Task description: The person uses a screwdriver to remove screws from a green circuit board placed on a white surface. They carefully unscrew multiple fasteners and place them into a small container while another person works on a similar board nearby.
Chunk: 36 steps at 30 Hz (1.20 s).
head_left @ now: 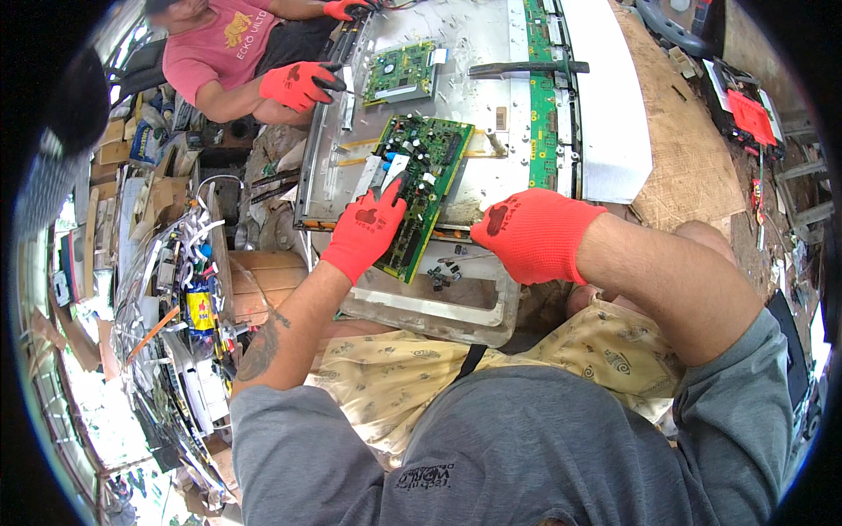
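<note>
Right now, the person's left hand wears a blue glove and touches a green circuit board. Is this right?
Not quite: the head view shows a red glove on the left hand. It does touch a green circuit board.

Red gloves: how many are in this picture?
4: one on the wearer's left hand, at the nearer circuit board; one on the right hand; two at upper left, on the co-worker's lower hand and upper hand. Others could be hidden.

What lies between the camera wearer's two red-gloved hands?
In the head view, the green circuit board under the left hand comes first; then, toward the right hand, the near edge of the metal panel.
</note>
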Each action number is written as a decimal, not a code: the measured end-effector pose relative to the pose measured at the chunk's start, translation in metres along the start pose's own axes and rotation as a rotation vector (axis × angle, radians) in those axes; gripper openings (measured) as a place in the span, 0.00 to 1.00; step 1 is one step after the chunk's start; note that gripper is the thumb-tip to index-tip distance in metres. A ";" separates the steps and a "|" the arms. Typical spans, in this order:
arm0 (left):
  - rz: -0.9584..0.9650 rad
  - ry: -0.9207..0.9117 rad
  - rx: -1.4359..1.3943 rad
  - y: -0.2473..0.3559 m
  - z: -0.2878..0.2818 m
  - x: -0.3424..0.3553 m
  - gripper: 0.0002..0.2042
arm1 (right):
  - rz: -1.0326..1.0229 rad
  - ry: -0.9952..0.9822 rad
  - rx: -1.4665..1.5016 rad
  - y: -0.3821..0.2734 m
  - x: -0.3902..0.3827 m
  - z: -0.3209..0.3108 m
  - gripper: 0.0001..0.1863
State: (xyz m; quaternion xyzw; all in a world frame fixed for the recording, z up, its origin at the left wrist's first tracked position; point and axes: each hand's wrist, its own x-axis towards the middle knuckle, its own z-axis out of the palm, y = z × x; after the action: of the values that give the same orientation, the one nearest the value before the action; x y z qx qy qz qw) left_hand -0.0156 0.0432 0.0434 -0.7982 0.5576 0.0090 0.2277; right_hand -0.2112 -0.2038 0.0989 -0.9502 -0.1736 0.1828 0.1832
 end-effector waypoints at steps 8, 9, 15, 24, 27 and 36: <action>0.083 0.051 -0.054 -0.008 -0.003 -0.006 0.11 | -0.017 0.021 -0.008 0.000 0.000 0.002 0.17; 0.071 0.035 -0.055 -0.008 0.000 -0.006 0.11 | -0.020 0.022 -0.001 0.000 0.001 0.002 0.17; -0.064 -0.016 -0.026 0.003 0.000 -0.002 0.12 | -0.020 0.032 0.005 0.001 -0.001 0.003 0.17; -0.091 0.137 -0.183 0.003 -0.003 -0.013 0.15 | -0.039 0.025 -0.005 -0.004 -0.003 -0.004 0.15; -0.205 0.402 -0.447 0.011 -0.005 -0.025 0.17 | -0.061 0.083 -0.025 -0.001 -0.004 0.000 0.15; -0.607 0.576 -0.673 -0.038 -0.055 -0.135 0.11 | -0.106 0.284 0.044 0.002 -0.014 -0.015 0.15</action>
State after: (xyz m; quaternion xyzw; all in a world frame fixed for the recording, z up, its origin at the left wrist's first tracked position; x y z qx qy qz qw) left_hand -0.0459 0.1523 0.1421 -0.9225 0.3081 -0.0984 -0.2105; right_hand -0.2164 -0.2153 0.1147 -0.9518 -0.1916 0.0404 0.2361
